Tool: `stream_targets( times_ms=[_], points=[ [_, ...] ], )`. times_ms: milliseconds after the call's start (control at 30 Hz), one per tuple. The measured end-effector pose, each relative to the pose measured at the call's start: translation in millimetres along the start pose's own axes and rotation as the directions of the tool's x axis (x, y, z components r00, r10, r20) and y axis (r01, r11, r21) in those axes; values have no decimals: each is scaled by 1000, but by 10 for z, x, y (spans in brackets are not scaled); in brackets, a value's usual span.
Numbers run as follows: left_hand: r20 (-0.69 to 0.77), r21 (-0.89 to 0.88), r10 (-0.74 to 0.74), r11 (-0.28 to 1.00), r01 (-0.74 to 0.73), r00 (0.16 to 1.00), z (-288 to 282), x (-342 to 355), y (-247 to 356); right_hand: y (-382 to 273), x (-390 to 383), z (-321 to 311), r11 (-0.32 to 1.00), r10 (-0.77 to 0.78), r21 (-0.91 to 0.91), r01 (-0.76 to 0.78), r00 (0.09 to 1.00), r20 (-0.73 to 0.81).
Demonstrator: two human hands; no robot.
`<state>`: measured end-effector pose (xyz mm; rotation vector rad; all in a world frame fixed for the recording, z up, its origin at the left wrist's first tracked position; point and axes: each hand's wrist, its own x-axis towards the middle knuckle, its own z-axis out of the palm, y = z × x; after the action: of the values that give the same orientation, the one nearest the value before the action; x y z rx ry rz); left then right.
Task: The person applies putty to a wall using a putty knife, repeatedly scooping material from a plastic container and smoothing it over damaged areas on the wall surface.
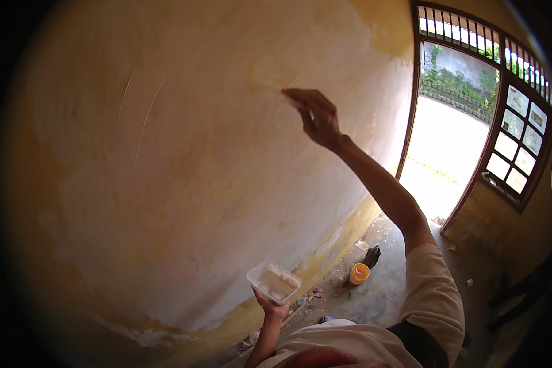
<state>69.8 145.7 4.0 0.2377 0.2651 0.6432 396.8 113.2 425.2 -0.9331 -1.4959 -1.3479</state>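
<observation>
My left hand (272,306) grips a clear plastic tub (293,281) from below, low in front of the wall. Pale, creamy paste (276,285) lies in the bottom of the tub. Up high, my right hand (316,115) reaches to the patchy wall (196,153), its fingers bent and drawn together at the surface. Whatever those fingers hold, if anything, is too blurred to make out. Whitish filler covers much of the yellow wall, with a few thin raised lines on its left part.
An orange bucket (359,273) stands on the concrete floor beside a black plastic bag (372,256). Debris lies along the wall's foot. To the right are an open doorway (441,141) and a paned window (516,142). Dark furniture (524,288) sits at the lower right.
</observation>
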Motion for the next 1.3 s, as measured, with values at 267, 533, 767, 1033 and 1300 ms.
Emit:
stream_targets(
  times_ms=[267,533,767,1033,1300],
  points=[
    [27,-39,33,999,-32,999,116,23,-77,1773,848,-371,683,598,-295,-668,744,-298],
    [10,-40,35,999,-34,999,46,-128,22,-522,-380,745,992,45,-117,-51,997,-56],
    [20,-13,-30,999,30,999,90,-177,94,-1209,-905,430,971,40,211,-113,946,323],
    [40,-23,97,995,-96,994,-138,-298,-9,1238,1624,-349,833,314,-391,-391,916,-248],
    [-10,-86,162,983,-162,987,-298,-384,119,1038,1372,498,875,157,-419,-241,962,-226]
  ],
)
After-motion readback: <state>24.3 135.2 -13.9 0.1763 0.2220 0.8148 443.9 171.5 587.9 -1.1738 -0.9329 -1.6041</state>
